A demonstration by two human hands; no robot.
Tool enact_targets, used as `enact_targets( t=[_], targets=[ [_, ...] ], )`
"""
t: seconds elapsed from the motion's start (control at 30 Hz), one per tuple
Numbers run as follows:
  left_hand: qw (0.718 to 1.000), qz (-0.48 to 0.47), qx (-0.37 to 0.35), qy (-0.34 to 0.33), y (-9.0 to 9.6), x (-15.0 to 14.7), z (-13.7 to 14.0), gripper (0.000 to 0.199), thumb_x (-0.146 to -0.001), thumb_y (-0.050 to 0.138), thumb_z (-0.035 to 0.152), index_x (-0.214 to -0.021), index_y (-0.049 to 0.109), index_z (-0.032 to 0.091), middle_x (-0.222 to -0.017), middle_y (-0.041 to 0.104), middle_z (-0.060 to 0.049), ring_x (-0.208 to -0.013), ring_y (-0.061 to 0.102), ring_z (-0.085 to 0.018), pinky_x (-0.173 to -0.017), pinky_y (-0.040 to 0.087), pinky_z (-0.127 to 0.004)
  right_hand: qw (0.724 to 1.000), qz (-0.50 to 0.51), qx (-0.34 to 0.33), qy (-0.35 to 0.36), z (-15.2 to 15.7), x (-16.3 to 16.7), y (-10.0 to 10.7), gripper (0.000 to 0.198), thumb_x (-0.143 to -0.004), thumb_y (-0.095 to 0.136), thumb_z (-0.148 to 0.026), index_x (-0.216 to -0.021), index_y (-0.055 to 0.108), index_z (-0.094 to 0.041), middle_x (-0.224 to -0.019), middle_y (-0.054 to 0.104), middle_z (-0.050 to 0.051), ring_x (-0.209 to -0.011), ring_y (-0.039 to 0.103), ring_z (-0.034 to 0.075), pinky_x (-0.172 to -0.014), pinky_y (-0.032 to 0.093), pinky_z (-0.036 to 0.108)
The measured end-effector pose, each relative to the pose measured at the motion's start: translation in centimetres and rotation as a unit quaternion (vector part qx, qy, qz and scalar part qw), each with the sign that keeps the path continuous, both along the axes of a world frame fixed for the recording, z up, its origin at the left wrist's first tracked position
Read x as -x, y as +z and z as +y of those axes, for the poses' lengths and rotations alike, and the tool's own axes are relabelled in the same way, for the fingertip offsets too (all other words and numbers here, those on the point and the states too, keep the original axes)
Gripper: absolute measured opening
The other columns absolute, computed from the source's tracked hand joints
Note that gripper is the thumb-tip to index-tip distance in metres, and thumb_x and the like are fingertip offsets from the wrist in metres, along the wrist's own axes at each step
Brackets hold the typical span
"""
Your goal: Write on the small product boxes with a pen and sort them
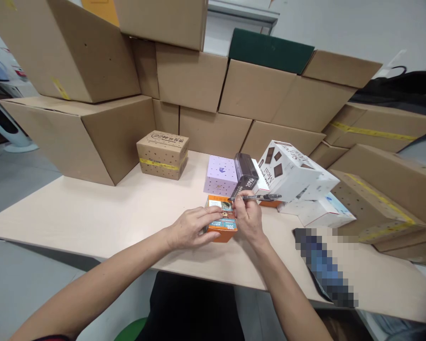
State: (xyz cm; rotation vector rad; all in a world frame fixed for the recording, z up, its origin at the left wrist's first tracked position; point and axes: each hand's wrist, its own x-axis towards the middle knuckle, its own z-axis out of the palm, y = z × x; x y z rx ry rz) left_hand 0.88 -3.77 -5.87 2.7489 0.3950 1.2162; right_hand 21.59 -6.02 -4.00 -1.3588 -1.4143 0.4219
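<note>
- Head view: holding the orange box (222, 235) on the near part of the counter (92, 208) with the left hand (195, 227), with fingers on its top and thumb at its near side.
- Gripping the pen (266, 197) with the right hand (248, 215), just beside this box; impossible to tell about contact of pen tip and box.
- Standing just beyond: purple box (220, 175), with dark box (246, 171) at its right.
- Farther left: small brown carton (163, 158) with yellow tape.

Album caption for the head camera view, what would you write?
Left hand on an orange box, right hand holding a pen.
</note>
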Motion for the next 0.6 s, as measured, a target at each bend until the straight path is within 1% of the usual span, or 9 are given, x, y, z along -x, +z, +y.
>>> enact_targets(
  t=[0.13,0.23,0.43,0.6],
  targets=[
    [1.0,0.001,-0.002,-0.001,-0.07,0.04,-0.01,0.045,-0.092,0.06,0.038,-0.131,0.054,0.017,-0.13,0.066,-0.015,-0.116,0.067,-0.024,-0.094,0.059,-0.035,0.999,-0.041,-0.009,0.005,0.02,0.04,0.54,0.027,-0.096,0.042,-0.046,-0.085,0.048,-0.022,-0.071,0.057,-0.002,-0.065,0.056,0.016,-0.065,0.042,0.029],
    [1.0,0.004,-0.004,0.002,-0.15,0.05,0.01,0.046,-0.092,0.062,0.037,-0.132,0.054,0.016,-0.13,0.066,-0.015,-0.116,0.067,-0.024,-0.095,0.058,-0.035,0.999,-0.051,-0.001,0.008,0.08,-0.04,0.67,0.028,-0.096,0.041,-0.047,-0.084,0.047,-0.023,-0.07,0.057,-0.002,-0.065,0.056,0.016,-0.064,0.041,0.029],
    [1.0,-0.001,0.004,-0.004,-0.12,0.0,0.02,0.047,-0.092,0.06,0.038,-0.134,0.052,0.019,-0.132,0.065,-0.014,-0.117,0.066,-0.024,-0.096,0.058,-0.035,0.999,-0.016,0.027,0.007,0.06,-0.12,0.43,0.027,-0.095,0.043,-0.049,-0.089,0.047,-0.023,-0.072,0.058,0.0,-0.066,0.057,0.017,-0.06,0.041,0.028],
    [1.0,-0.004,0.007,-0.006,-0.01,-0.01,-0.03,0.045,-0.092,0.06,0.038,-0.133,0.054,0.018,-0.13,0.066,-0.014,-0.115,0.067,-0.024,-0.094,0.059,-0.036,0.999,0.013,0.028,0.018,0.07,-0.05,0.39,0.028,-0.095,0.044,-0.05,-0.088,0.048,-0.023,-0.072,0.058,0.0,-0.065,0.056,0.016,-0.057,0.041,0.026]
  ],
)
